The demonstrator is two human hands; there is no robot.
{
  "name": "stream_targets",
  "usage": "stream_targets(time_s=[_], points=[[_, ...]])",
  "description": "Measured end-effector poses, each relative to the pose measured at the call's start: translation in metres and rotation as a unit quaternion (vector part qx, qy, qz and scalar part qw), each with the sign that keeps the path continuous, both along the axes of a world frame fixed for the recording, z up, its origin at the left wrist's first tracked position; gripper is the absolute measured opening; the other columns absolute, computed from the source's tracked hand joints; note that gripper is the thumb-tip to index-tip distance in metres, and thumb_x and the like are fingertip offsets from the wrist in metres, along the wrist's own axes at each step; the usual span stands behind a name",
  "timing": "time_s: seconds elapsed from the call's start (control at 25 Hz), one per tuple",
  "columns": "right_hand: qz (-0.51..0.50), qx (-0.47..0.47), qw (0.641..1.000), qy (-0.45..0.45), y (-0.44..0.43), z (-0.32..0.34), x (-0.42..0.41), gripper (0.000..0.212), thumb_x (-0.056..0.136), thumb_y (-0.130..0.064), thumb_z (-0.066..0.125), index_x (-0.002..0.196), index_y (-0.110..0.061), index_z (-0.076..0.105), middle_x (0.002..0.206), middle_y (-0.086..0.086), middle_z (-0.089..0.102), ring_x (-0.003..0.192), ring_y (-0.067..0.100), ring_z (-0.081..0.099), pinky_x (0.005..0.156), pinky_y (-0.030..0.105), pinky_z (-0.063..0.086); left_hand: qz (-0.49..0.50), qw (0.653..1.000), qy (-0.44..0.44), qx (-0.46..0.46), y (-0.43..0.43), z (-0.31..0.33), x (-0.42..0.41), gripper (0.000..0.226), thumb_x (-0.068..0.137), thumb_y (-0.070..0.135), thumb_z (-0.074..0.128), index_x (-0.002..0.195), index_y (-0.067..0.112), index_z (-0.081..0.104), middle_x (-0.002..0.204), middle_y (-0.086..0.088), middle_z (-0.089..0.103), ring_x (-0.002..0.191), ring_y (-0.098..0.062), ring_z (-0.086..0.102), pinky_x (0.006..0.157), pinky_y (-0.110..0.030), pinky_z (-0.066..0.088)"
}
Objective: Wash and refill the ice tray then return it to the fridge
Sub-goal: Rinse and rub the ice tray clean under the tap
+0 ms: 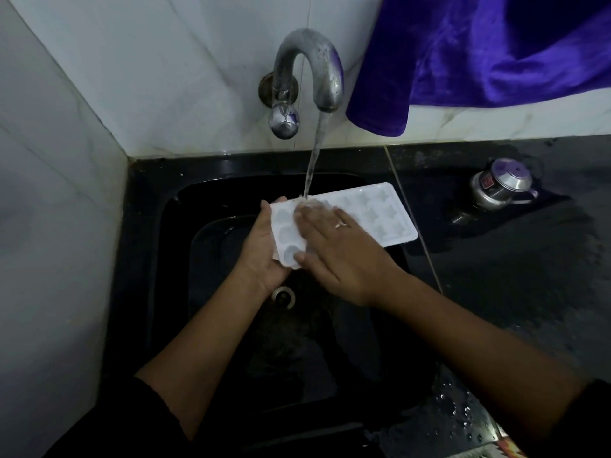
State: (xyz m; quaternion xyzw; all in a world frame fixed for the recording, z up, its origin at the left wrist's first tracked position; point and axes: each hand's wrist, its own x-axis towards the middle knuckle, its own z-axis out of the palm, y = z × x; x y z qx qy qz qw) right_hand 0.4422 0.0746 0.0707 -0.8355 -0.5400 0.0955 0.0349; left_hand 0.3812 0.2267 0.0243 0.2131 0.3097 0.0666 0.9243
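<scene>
A white plastic ice tray (373, 214) with shaped hollows is held over the black sink (155, 246), under the running tap (309, 71). Water from the spout lands on the tray's left part. My left hand (261, 249) grips the tray's left end from beneath, fingers curled round its edge. Flat on top of the tray lies my right hand (334, 246), fingers straight and spread over the hollows, a ring on one finger. The tray's right end juts out past the sink's rim.
A small steel pot with a lid (502, 186) stands on the wet black counter (515, 276) to the right. A purple cloth (479, 54) hangs over the white tiled wall (165, 77) behind. The sink drain (283, 296) lies below my hands.
</scene>
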Motion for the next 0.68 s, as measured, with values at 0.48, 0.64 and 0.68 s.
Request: stream_targets(time_s=[0.48, 0.64, 0.68], points=[[-0.189, 0.06, 0.973, 0.119, 0.025, -0.029, -0.028, 0.088, 0.097, -0.063, 0.003, 0.164, -0.008, 0.021, 0.172, 0.01, 0.019, 0.16, 0.02, 0.01, 0.13, 0.045, 0.006, 0.044, 0.999, 0.018, 0.015, -0.004, -0.013, -0.045, 0.059, 0.104, 0.059, 0.039, 0.143, 0.019, 0.058, 0.137, -0.017, 0.068, 0.124, -0.035, 0.067, 0.099, -0.053, 0.056], [-0.109, 0.071, 0.983, 0.133, 0.033, -0.033, -0.044, 0.078, 0.104, -0.059, 0.011, 0.164, -0.011, 0.023, 0.172, 0.008, 0.018, 0.16, 0.018, 0.008, 0.13, 0.041, 0.004, 0.079, 0.996, 0.023, 0.019, -0.004, -0.01, -0.046, 0.056, 0.106, 0.058, 0.038, 0.143, 0.021, 0.058, 0.139, -0.015, 0.068, 0.127, -0.033, 0.065, 0.109, -0.052, 0.05], [-0.155, 0.071, 0.976, 0.136, 0.032, -0.037, -0.031, 0.077, 0.105, -0.06, 0.012, 0.164, -0.013, 0.022, 0.173, 0.007, 0.017, 0.16, 0.018, 0.008, 0.129, 0.041, 0.003, 0.082, 0.996, 0.02, 0.014, -0.004, -0.009, -0.049, 0.056, 0.106, 0.058, 0.039, 0.143, 0.021, 0.058, 0.138, -0.016, 0.068, 0.125, -0.034, 0.066, 0.106, -0.053, 0.051]])
